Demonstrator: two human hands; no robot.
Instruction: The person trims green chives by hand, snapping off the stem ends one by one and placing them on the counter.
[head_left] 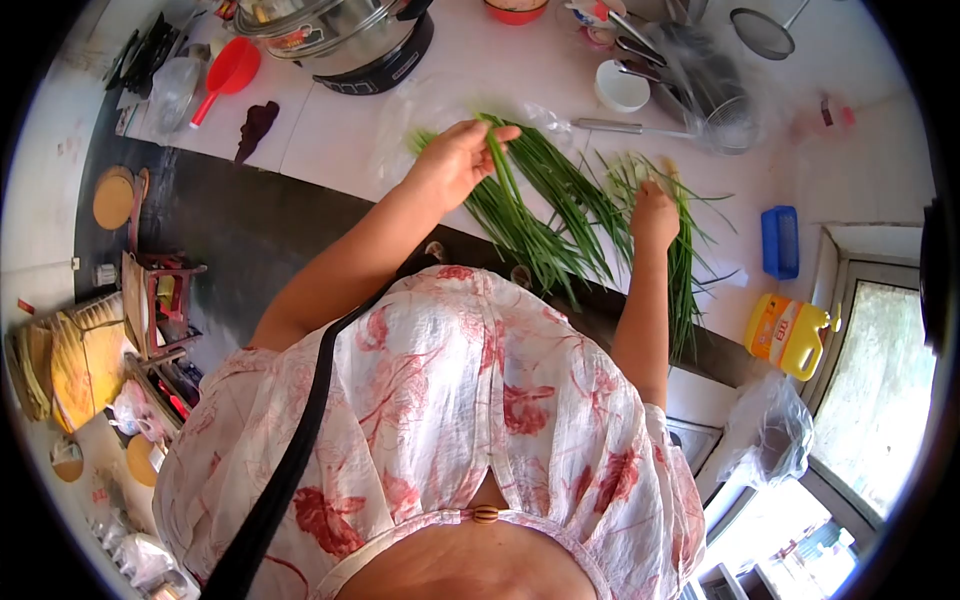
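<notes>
Long, thin green chives (560, 190) lie spread across the white counter, their leaf tips reaching its near edge. My left hand (455, 165) is closed, pinching a few green leaves between thumb and fingers at the far left end of the pile. Beside the pale stem ends (630, 172) on the right, my right hand (655, 215) is closed in a pinch on chives; its fingertips are partly hidden. Another bunch of chives (685, 290) trails over the counter edge just right of that hand. Thin clear plastic (400, 125) lies behind the left hand.
A steel pot (340, 40) on a black base and a red ladle (232, 68) stand at the back left. A white bowl (621, 87) and a strainer (725, 125) sit behind the chives. To the right are a blue basket (780, 243) and a yellow jug (790, 335).
</notes>
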